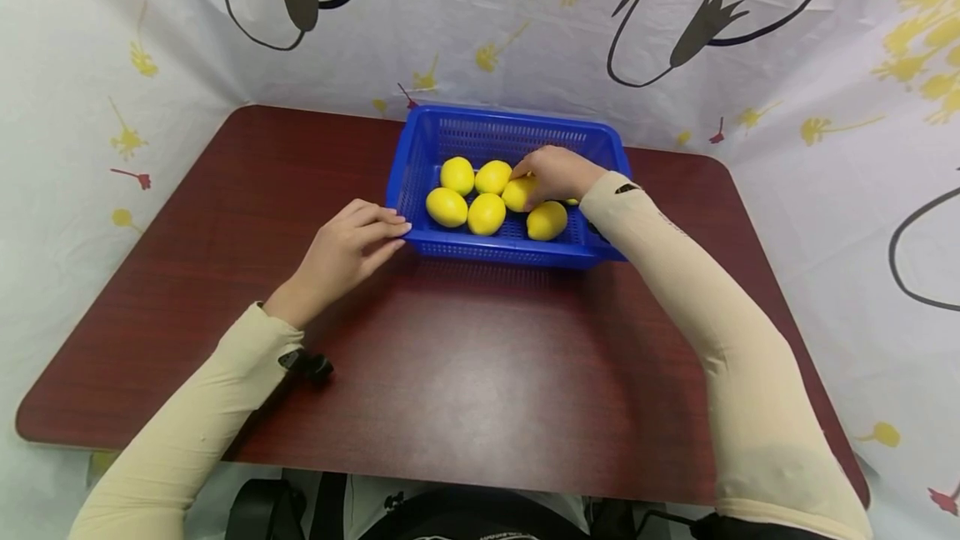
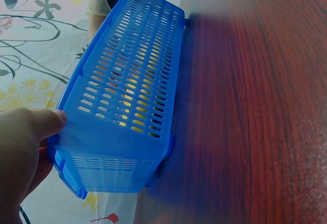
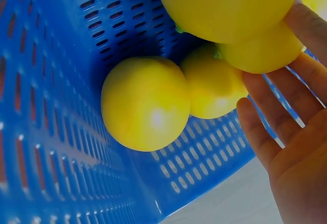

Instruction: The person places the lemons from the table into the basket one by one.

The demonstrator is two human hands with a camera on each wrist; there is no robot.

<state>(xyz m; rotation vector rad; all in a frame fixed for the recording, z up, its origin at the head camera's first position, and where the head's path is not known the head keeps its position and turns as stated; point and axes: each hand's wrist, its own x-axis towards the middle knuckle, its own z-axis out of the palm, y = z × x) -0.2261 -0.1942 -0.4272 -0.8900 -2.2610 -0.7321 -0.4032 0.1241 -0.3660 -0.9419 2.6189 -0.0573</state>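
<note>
A blue perforated plastic basket [image 1: 498, 249] with several yellow lemons [image 1: 486, 214] in it stands toward the back of the table. My left hand [image 1: 347, 245] pinches the rim at its front left corner; in the left wrist view the thumb [image 2: 51, 121] lies against the outer wall, with fingers behind the rim. Inside the basket, right of centre, my right hand [image 1: 560, 172] grips a lemon [image 1: 516, 195] between thumb and fingers. The right wrist view has that hand [image 3: 301, 152] beside clustered lemons, with another lemon [image 3: 145, 104] nearer the basket's corner.
The basket rests on a dark red-brown wooden table [image 1: 465, 373] with rounded corners. White patterned cloth [image 1: 450, 32] hangs behind and at both sides. A small black device [image 1: 306, 364] is strapped at the left wrist, close over the table.
</note>
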